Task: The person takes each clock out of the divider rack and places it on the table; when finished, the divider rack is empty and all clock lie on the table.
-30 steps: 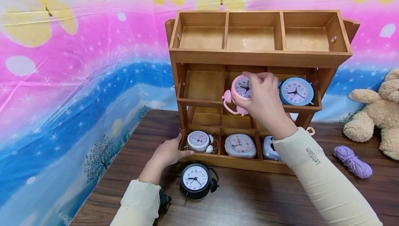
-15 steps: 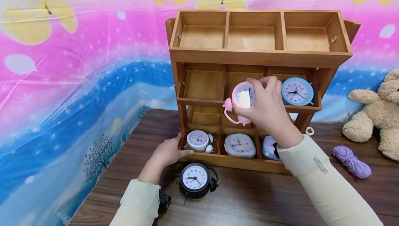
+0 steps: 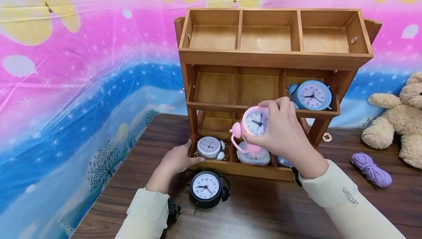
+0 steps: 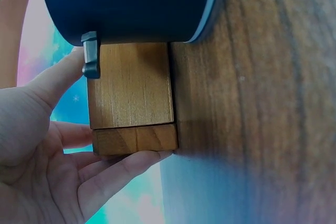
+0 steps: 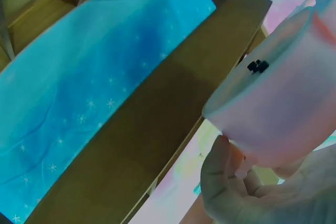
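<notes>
My right hand (image 3: 285, 133) pinches a pink twin-bell alarm clock (image 3: 257, 120) by its round case, thumb on the near side. The clock is tilted, its bells toward the lower left, in front of the wooden shelf (image 3: 273, 59). In the right wrist view, the back of the pink clock (image 5: 278, 93) shows above curled fingers (image 5: 218, 177). My left hand (image 3: 174, 160) grips the shelf's lower left corner, thumb in front; in the left wrist view the wooden end (image 4: 134, 93) lies between thumb and fingers. A black alarm clock (image 3: 206, 189) lies close to that hand.
A blue alarm clock (image 3: 314, 94) sits in the middle tier's right compartment. Below are a white twin-bell clock (image 3: 209, 147), a rounded pale clock (image 3: 263, 158) and a partly hidden bluish clock (image 3: 283, 162). Purple yarn (image 3: 371, 170) and a teddy bear (image 3: 392, 112) are at right.
My right hand has drawn the pink alarm clock down and out from the middle tier, to in front of the lower tier. The left hand has stayed at the corner.
</notes>
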